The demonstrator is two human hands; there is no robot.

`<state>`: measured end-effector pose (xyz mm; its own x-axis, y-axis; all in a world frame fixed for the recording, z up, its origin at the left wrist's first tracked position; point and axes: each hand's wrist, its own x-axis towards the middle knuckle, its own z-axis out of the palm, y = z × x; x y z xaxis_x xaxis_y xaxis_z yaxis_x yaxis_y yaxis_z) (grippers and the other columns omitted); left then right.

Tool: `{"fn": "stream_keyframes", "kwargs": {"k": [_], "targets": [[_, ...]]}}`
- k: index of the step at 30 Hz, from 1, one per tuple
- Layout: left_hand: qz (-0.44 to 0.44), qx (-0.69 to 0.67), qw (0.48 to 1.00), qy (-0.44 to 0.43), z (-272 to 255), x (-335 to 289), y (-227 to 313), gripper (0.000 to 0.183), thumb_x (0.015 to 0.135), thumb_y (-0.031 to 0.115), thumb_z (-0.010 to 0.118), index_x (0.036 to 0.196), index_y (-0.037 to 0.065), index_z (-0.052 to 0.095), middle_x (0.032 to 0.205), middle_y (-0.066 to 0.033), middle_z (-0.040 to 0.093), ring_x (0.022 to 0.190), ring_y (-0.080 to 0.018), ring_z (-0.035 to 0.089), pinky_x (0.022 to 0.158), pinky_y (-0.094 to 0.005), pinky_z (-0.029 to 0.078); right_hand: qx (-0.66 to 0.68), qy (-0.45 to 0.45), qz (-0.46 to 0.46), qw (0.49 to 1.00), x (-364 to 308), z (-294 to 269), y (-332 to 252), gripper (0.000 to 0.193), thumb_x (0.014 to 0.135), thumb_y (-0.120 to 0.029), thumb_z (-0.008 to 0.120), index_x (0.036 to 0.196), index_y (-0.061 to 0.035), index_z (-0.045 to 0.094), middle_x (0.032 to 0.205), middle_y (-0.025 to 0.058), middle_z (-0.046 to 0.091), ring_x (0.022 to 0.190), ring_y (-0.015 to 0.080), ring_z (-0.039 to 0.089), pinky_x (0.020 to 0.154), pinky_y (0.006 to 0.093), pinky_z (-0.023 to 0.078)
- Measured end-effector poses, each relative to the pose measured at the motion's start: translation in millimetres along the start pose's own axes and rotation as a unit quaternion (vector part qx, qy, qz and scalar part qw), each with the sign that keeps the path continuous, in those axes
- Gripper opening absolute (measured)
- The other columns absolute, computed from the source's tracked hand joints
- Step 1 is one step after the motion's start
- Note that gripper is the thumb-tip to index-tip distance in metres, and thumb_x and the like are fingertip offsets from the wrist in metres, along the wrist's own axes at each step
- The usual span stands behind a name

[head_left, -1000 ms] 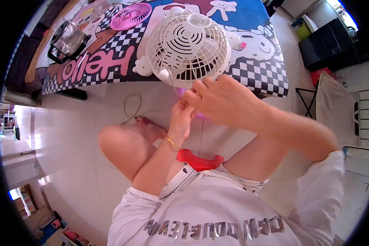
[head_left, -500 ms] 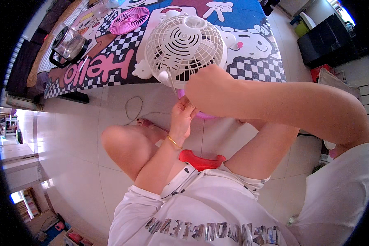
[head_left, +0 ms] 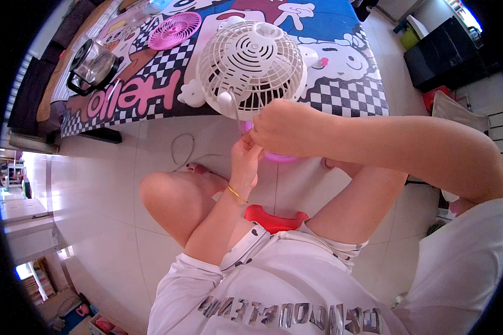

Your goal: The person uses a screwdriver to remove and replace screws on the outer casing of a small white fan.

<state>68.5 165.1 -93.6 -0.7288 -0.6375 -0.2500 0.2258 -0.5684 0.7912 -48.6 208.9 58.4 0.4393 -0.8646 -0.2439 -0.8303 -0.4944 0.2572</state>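
A white fan housing [head_left: 254, 67] with a round slotted grille rests at the table's near edge, its back facing up. From a white knob [head_left: 224, 97] on its near side, a thin pale cord [head_left: 239, 116] runs down to my hands. My left hand [head_left: 246, 159], with a gold bangle at the wrist, pinches the cord between thumb and fingers just below the table edge. Closed and palm down, my right hand [head_left: 282, 127] meets the left fingertips beside the cord. Its back hides whatever its fingers hold. Under my hands shows a pink-purple curved rim [head_left: 279, 158].
A pink round grille [head_left: 175, 30] and a glass kettle [head_left: 94, 66] with a black handle stand on the patterned tablecloth [head_left: 346, 100], left of the fan. A red plastic stool [head_left: 274, 219] is beneath me. A loose cord loop [head_left: 183, 149] lies on the tiled floor.
My right hand has come down slightly, its fingertips closer to my left ones. The fan housing has shifted a little to the right. My left hand stays nearly in place.
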Motion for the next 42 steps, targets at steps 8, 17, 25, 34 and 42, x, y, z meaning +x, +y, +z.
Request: {"fn": "stream_keyframes", "kwargs": {"k": [8, 17, 25, 34, 42], "targets": [[-0.018, -0.002, 1.000, 0.006, 7.5, -3.5, 7.7, 0.025, 0.084, 0.010, 0.059, 0.106, -0.001, 0.052, 0.101, -0.0051, 0.058, 0.091, -0.0121, 0.056, 0.084, -0.0268, 0.047, 0.121, -0.035, 0.177, 0.976, 12.6, -11.8, 4.4, 0.016, 0.067, -0.017, 0.062, 0.074, -0.0033, 0.061, 0.062, 0.0072, 0.061, 0.067, 0.0227, 0.064, 0.053, 0.0294, 0.049], [0.003, -0.029, 0.999, 0.035, 6.3, -3.2, 3.5, 0.015, 0.080, 0.003, 0.057, 0.094, 0.004, 0.056, 0.091, -0.0016, 0.061, 0.079, -0.0084, 0.058, 0.065, -0.0194, 0.043, -0.018, 0.033, -0.021, 0.999, 7.9, -1.5, 2.6, 0.009, 0.067, -0.015, 0.061, 0.070, -0.0065, 0.060, 0.060, 0.0070, 0.059, 0.061, 0.0218, 0.062, 0.053, 0.0303, 0.049], [-0.015, 0.004, 1.000, 0.002, 7.0, -2.5, 7.7, 0.024, 0.084, 0.009, 0.058, 0.106, 0.002, 0.053, 0.100, -0.0040, 0.059, 0.089, -0.0112, 0.057, 0.081, -0.0253, 0.047, 0.171, 0.013, 0.169, 0.971, 8.1, -5.6, 7.4, 0.015, 0.064, -0.016, 0.063, 0.067, -0.0020, 0.064, 0.065, 0.0127, 0.062, 0.063, 0.0275, 0.063, 0.055, 0.0341, 0.050], [0.003, 0.000, 1.000, 0.016, -0.2, -0.9, 0.3, 0.017, 0.082, 0.007, 0.058, 0.099, 0.003, 0.056, 0.096, -0.0028, 0.060, 0.083, -0.0098, 0.058, 0.073, -0.0228, 0.047, 0.050, 0.040, 0.142, 0.988, 16.7, 6.1, -9.0, 0.012, 0.064, -0.016, 0.063, 0.063, -0.0043, 0.063, 0.066, 0.0093, 0.063, 0.062, 0.0227, 0.064, 0.053, 0.0314, 0.049], [0.009, -0.002, 1.000, 0.022, 9.0, -6.0, 7.0, 0.017, 0.081, 0.005, 0.057, 0.098, 0.002, 0.056, 0.094, -0.0030, 0.060, 0.082, -0.0093, 0.058, 0.072, -0.0218, 0.047, 0.059, 0.023, 0.017, 0.998, 14.7, -0.7, 3.9, 0.011, 0.062, -0.018, 0.063, 0.062, -0.0071, 0.064, 0.067, 0.0090, 0.063, 0.062, 0.0229, 0.063, 0.052, 0.0319, 0.049]]}}
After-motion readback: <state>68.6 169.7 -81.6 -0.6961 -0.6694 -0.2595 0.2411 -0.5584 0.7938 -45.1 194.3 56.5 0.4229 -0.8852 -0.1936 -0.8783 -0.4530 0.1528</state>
